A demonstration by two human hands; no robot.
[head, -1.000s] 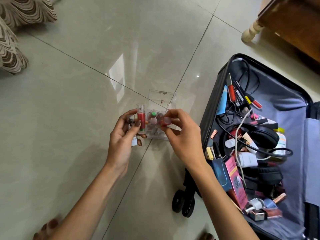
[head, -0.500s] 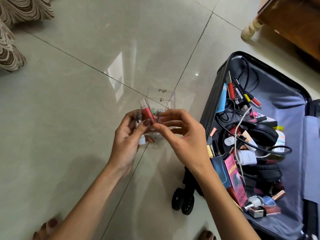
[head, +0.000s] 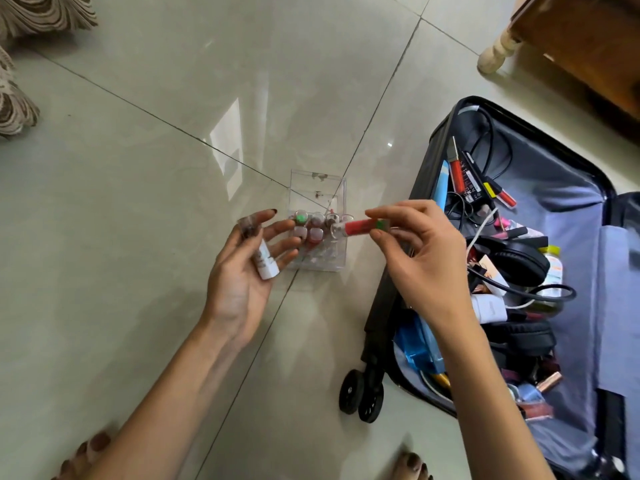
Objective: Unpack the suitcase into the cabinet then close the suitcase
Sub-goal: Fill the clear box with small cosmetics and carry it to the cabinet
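An open black suitcase (head: 429, 161) lies on the floor at the right, full of cosmetics, cables and black headphones (head: 519, 261). Left of it stands a clear plastic organizer (head: 311, 188) holding several small tubes. My right hand (head: 426, 258) pinches a red lip gloss tube (head: 356, 226) and holds it level just above the organizer. My left hand (head: 235, 289) is palm up beside the organizer with its fingers spread. A white tube (head: 265, 263) with a clear cap lies across its palm.
Wooden furniture (head: 581, 39) on a cream turned leg (head: 495, 53) stands at the top right behind the suitcase. Patterned fabric (head: 20, 98) lies at the top left. The suitcase wheels (head: 363, 396) point toward me, and my toes show at the bottom edge.
The red tube has passed from my left hand to my right, which now holds it level over the organizer. My left hand has opened and drawn back to the left.
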